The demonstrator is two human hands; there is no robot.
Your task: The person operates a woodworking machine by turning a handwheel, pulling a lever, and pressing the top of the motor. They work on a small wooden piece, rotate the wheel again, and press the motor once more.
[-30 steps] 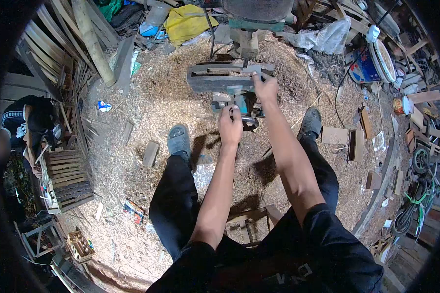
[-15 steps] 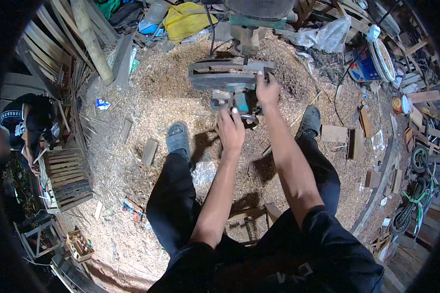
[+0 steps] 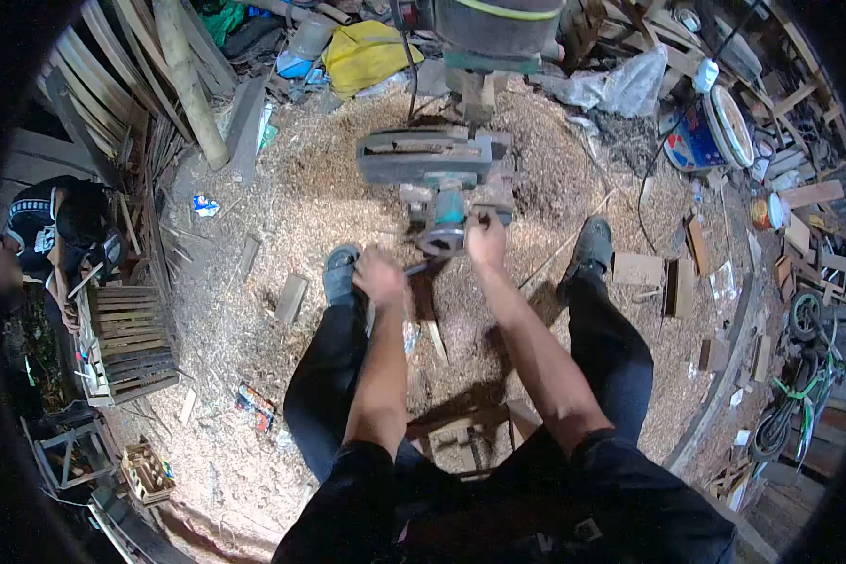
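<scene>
Ahead of me stands a machine with a long, dark grey slotted clamp bed (image 3: 423,169) under its upright drilling head (image 3: 498,38). Below the bed is a teal screw housing (image 3: 449,205) with a round metal handwheel (image 3: 442,241). My left hand (image 3: 380,276) is left of and below the wheel, its fingers curled round the end of a dark rod handle (image 3: 417,269); it is slightly blurred. Just right of the wheel, my right hand (image 3: 486,241) has bent fingers at the machine's lower right side. What those fingers grip is hidden.
Wood shavings cover the floor (image 3: 244,329). A wooden stool (image 3: 467,442) is between my legs. At the left, another person (image 3: 61,226) bends over a slatted wooden crate (image 3: 136,343). Wood offcuts (image 3: 639,268), a paint bucket (image 3: 710,132) and a small bike (image 3: 799,399) lie to the right.
My right hand has come down from the clamp bed to beside the handwheel. My left hand has moved left and down, onto the rod handle. The machine appears slightly lower in view.
</scene>
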